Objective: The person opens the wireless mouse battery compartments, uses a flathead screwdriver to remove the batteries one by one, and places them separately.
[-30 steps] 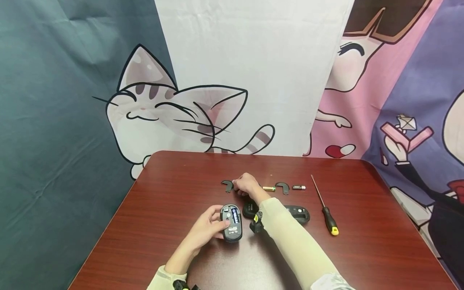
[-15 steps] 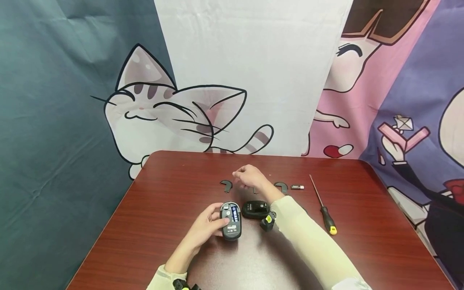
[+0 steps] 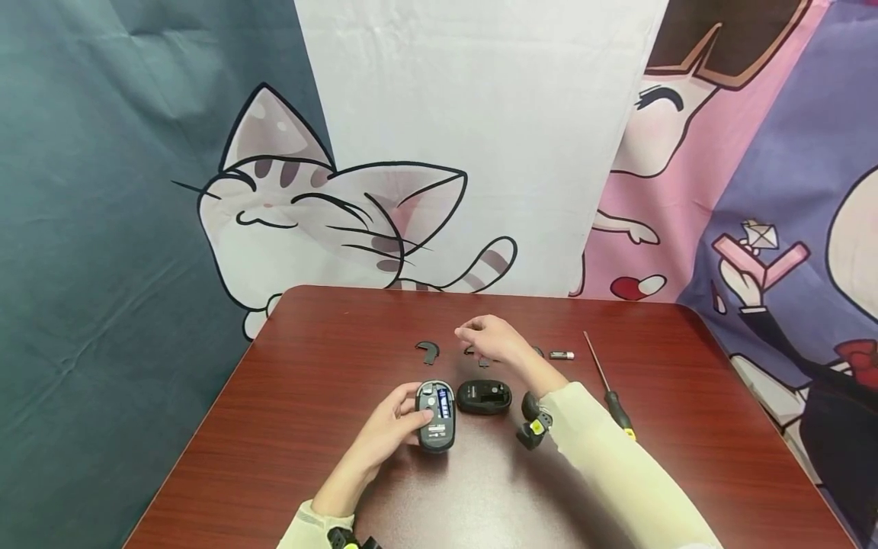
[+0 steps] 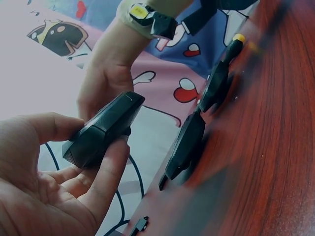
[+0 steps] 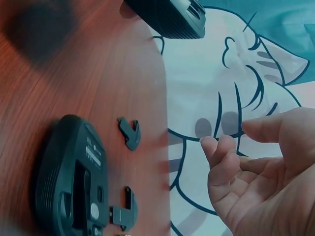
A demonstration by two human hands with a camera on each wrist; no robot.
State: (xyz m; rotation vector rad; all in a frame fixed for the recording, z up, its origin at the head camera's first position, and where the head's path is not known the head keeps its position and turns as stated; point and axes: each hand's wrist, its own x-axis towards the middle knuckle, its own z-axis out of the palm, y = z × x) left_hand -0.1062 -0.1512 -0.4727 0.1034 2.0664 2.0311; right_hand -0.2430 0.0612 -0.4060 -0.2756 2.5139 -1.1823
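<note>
My left hand point(image 3: 392, 423) grips a computer mouse point(image 3: 435, 436), underside up, thumb across its base. Its battery bay is uncovered, and a blue battery point(image 3: 443, 404) lies inside. My right hand point(image 3: 499, 339) hovers above the far part of the table, fingers loosely bent. The right wrist view shows nothing between its thumb and fingers. Below it, partly hidden, is a curved dark battery cover point(image 3: 483, 363). Another cover point(image 3: 428, 351) lies to its left. A second black mouse point(image 3: 473, 397) rests upside down beside the held one, its battery slot point(image 5: 81, 196) exposed.
A small battery point(image 3: 562, 355) and a screwdriver point(image 3: 616, 408) lie to the right. A third cover point(image 3: 538, 351) is mostly behind my right hand. My right forearm hides a third mouse, which the left wrist view shows point(image 4: 215, 88). A printed cloth point(image 3: 480, 152) hangs behind the table.
My right hand has lifted from beside the left cover and shifted right, baring the second mouse. My left hand and its mouse have stayed nearly still.
</note>
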